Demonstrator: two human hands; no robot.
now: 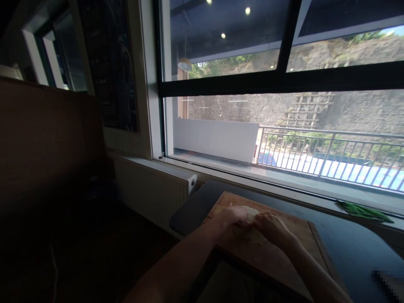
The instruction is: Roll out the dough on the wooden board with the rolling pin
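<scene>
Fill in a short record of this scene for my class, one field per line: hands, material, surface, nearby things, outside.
Hands: left hand and right hand, both on the lump
Material: pale, dough-like lump, partly hidden
Surface: wooden board on a dark table
Nearby: green cloth by the window; radiator
Outside: railing, rocky slope
</scene>
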